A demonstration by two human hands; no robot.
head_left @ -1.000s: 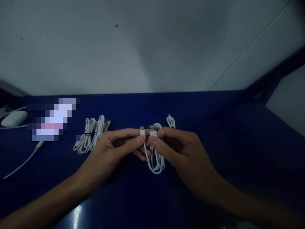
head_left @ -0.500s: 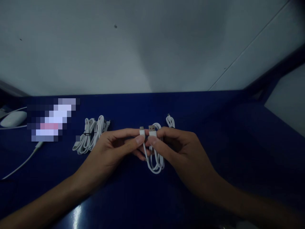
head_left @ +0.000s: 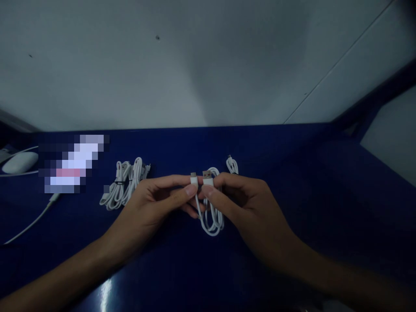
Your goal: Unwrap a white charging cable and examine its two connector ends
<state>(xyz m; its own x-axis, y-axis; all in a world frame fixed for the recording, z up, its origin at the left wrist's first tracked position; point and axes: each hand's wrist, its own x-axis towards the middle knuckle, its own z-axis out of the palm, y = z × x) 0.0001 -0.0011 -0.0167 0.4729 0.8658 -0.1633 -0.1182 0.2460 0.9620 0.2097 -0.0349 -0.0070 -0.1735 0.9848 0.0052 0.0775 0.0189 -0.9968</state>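
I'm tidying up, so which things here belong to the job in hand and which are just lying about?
In the job:
cable, pinched by left hand and right hand
tied cables at left, probably, being similar
small bundle beyond the right hand, likewise

Probably just lying about:
pixelated thing
white cord below it
white oval thing, far left

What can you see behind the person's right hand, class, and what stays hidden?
Beyond the right hand, a small coiled white cable lies on the blue table, a connector at its far end. The hand covers its near end, so that cannot be seen.
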